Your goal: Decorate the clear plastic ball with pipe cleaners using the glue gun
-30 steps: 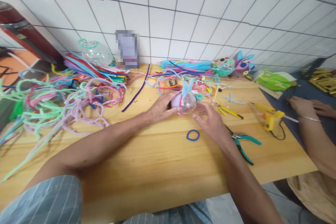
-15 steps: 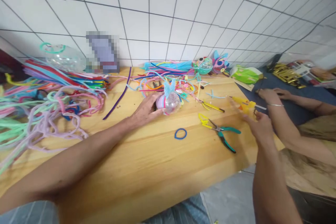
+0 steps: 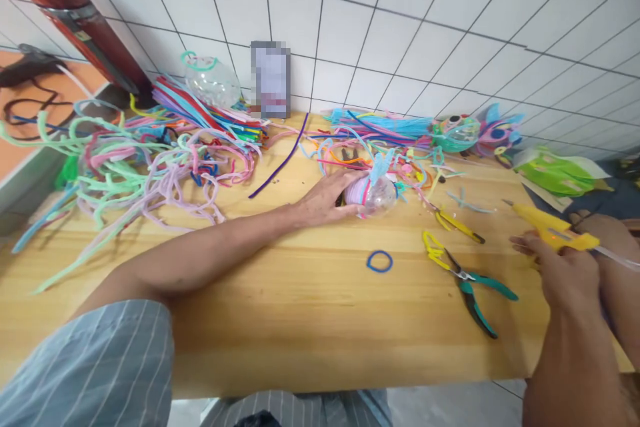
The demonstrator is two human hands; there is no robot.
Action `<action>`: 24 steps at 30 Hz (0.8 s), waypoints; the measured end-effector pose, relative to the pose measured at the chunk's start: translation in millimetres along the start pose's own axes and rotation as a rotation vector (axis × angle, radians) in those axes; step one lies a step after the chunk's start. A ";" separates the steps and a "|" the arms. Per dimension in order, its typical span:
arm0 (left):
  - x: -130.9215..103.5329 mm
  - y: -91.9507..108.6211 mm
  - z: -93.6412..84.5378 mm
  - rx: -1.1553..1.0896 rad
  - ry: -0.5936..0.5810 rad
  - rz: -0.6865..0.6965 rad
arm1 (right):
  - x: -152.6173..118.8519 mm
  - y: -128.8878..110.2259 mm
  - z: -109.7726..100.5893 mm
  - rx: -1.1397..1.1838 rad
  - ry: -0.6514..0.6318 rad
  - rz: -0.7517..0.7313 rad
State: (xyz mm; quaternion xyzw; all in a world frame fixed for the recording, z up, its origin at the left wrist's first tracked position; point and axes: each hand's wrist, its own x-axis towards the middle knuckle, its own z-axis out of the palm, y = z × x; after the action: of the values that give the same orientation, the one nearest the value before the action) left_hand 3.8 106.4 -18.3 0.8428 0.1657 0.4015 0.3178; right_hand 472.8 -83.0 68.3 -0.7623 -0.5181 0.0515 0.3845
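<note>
My left hand (image 3: pixel 327 200) is wrapped round the back end of a small craft fish-like figure (image 3: pixel 380 197): a clear plastic body with lilac and pink pipe cleaner bands and a light-blue fin on top. It rests on or just above the wooden table. Over at the right, my right hand (image 3: pixel 565 267) grips a yellow hot glue gun (image 3: pixel 555 227), its nozzle pointing left and away from me. Between the hands lie a blue pipe cleaner ring (image 3: pixel 380 261) and green-handled pliers (image 3: pixel 467 280) beside a bent yellow pipe cleaner (image 3: pixel 434 250).
Loose pipe cleaners (image 3: pixel 170 167) are heaped at the left, with a red thermos (image 3: pixel 75 20) behind. A phone (image 3: pixel 273 80) leans on the tiled wall. Finished figures (image 3: pixel 455 133) and a green packet (image 3: pixel 555 170) stand at the back right. A co-worker's arm (image 3: pixel 620 280) is beyond my right hand.
My view has swung left, bringing the thermos into sight. The glue gun has moved farther right of the pliers, still in my right hand. My left hand keeps hold of the figure.
</note>
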 end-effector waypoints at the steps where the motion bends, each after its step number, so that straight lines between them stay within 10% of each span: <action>1: 0.1 0.4 -0.2 0.000 -0.002 0.001 | -8.0 -18.3 3.8 0.027 0.075 0.142; 8: -0.8 3.1 -0.5 0.000 0.007 0.007 | -70.8 -119.4 44.7 0.085 -0.094 -0.041; 16: -0.7 6.3 0.1 0.019 0.015 0.042 | -99.2 -140.4 80.4 -0.068 -0.304 -0.490; 24: -1.8 9.2 0.4 0.012 0.007 0.006 | -100.7 -142.8 86.2 -0.140 -0.309 -0.514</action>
State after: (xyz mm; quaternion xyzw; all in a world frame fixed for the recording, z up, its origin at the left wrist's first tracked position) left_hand 3.2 98.5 -13.4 0.8437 0.1666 0.4046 0.3109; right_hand 278.5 -96.7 67.1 -0.6141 -0.7486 0.0321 0.2480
